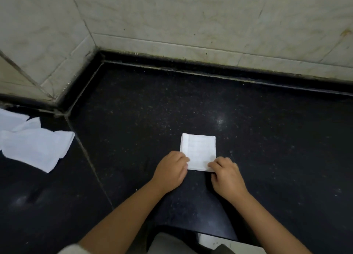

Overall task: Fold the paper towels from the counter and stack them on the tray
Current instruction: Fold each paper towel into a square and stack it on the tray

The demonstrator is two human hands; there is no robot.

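The folded towel (pixel 198 151) lies flat on the counter (pixel 267 139), long axis running away from the person. Left hand (pixel 170 172) pinches its near-left corner; right hand (pixel 226 174) apparently grips the near-right corner. Unfolded towels (pixel 36 143) lie well left.

Glossy black speckled stone counter (pixel 267 139) — soft matt white paper towel (pixel 199 148).

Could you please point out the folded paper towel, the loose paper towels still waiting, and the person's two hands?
folded paper towel (pixel 198 148), head view, its bare upper face.
loose paper towels (pixel 34 147), head view, middle of the crumpled pile.
left hand (pixel 171 172), head view, its back.
right hand (pixel 227 174), head view, its back.
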